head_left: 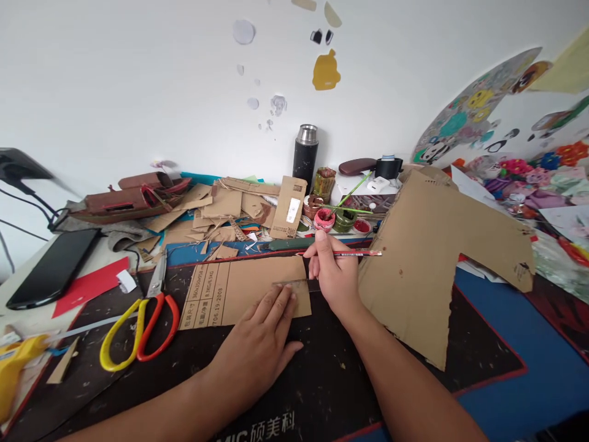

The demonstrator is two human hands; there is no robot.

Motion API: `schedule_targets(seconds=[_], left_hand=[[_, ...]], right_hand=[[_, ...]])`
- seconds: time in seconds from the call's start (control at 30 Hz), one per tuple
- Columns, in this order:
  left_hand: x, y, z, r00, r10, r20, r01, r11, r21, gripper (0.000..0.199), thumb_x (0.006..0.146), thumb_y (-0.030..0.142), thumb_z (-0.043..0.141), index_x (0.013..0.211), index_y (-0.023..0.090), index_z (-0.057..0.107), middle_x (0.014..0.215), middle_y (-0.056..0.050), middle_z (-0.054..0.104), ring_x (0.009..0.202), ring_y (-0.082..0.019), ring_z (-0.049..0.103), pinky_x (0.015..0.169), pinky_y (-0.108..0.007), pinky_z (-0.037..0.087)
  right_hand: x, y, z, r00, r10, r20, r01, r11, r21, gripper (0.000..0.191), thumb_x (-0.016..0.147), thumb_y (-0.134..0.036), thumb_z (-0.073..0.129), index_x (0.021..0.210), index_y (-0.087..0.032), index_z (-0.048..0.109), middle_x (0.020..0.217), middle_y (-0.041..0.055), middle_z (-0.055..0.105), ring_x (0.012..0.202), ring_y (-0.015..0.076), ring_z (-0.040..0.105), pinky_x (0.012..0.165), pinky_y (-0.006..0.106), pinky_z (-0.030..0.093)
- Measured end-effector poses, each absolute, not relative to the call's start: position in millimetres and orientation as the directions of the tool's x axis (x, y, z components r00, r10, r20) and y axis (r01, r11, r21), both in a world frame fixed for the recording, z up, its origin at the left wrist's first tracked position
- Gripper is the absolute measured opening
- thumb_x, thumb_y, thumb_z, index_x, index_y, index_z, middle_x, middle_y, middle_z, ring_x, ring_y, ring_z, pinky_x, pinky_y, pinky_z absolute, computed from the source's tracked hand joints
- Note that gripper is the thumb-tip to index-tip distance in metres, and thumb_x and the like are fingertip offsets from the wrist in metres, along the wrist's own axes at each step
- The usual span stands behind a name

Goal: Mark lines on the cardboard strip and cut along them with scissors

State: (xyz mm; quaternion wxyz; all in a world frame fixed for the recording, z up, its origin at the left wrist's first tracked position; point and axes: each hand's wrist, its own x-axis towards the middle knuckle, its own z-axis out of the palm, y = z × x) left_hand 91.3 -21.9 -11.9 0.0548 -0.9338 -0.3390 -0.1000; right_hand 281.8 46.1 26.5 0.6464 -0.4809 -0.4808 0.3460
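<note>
- Pressing down is done by the left hand (262,328), which is laid flat; nothing is gripped by it.
- Under its fingertips, a thin ruler (301,283) is held against the cardboard strip (248,276), which is spread under and left of those fingers.
- A red pencil (356,253) is pinched by the right hand (338,279); whether the ruler's end is touched too cannot be told.
- The ruler could be made crooked if the left fingers are lifted, as only a little of it is pinned.
- The strip could be slid about if it is pushed harder on one side.
- The pencil's back end could be bumped by the big cardboard (409,245), which is set close to its right.
- Past the right hand, a pink pot (324,219) is seen with a green brush (354,193) stuck in it; it could be tipped if the stick is knocked.
- Green paint seems to be kept in the green pot (345,220) beside it, and red in the small pot (362,226).
- Behind these, what is inside the black flask (305,156) cannot be seen.
</note>
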Motion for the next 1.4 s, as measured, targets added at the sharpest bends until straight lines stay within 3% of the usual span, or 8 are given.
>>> schedule_targets(seconds=[0.2,0.57,0.73,1.07,1.4], left_hand=[[96.0,-23.7,-18.6,0.737,0.630,0.246,0.647,-0.762,0.012,0.070,0.114,0.048,0.050,0.167,0.002,0.045,0.172,-0.024,0.049,0.159,-0.039,0.048,0.118,-0.048,0.052],[98.4,-23.8,-14.1,0.736,0.612,0.290,0.641,-0.767,-0.008,0.069,0.117,0.048,0.040,0.165,-0.001,0.044,0.170,-0.024,0.052,0.156,-0.039,0.052,0.118,-0.048,0.051],[97.7,-23.2,-13.1,0.736,0.619,0.275,0.636,-0.771,0.035,0.076,0.116,0.049,0.041,0.174,0.001,0.027,0.174,-0.023,0.047,0.160,-0.037,0.046,0.120,-0.049,0.049],[97.6,-23.4,-9.6,0.730,0.631,0.262,0.642,-0.765,0.055,0.081,0.117,0.048,0.039,0.178,0.002,0.012,0.174,-0.022,0.047,0.161,-0.036,0.045,0.119,-0.047,0.049],[97.9,-24.5,-9.1,0.728,0.627,0.277,0.645,-0.764,0.032,0.072,0.116,0.047,0.040,0.171,0.000,0.034,0.173,-0.022,0.048,0.160,-0.037,0.046,0.120,-0.046,0.047]], right_hand=[[281.6,45.0,27.5,0.296,0.919,0.262,0.015,0.269,-0.963,0.062,0.102,-0.076,0.064,0.071,-0.022,0.068,0.044,-0.0063,0.050,0.037,0.0119,0.050,0.043,0.025,0.039],[280.6,41.1,23.1,0.222,0.935,0.277,0.089,0.263,-0.961,0.059,0.108,-0.069,0.060,0.074,-0.022,0.069,0.044,-0.0063,0.051,0.038,0.0117,0.052,0.045,0.025,0.039],[279.6,39.5,22.7,0.178,0.945,0.275,0.126,0.255,-0.959,0.057,0.111,-0.065,0.058,0.075,-0.022,0.069,0.046,-0.0058,0.052,0.040,0.0120,0.053,0.046,0.026,0.042],[280.9,36.2,24.3,0.125,0.944,0.307,0.178,0.283,-0.942,0.053,0.115,-0.057,0.056,0.077,-0.022,0.070,0.050,-0.0051,0.055,0.043,0.0120,0.054,0.051,0.027,0.044],[281.1,36.4,28.1,0.175,0.946,0.274,0.141,0.252,-0.957,0.055,0.113,-0.061,0.057,0.076,-0.022,0.071,0.048,-0.0050,0.054,0.041,0.0121,0.052,0.047,0.027,0.042]])
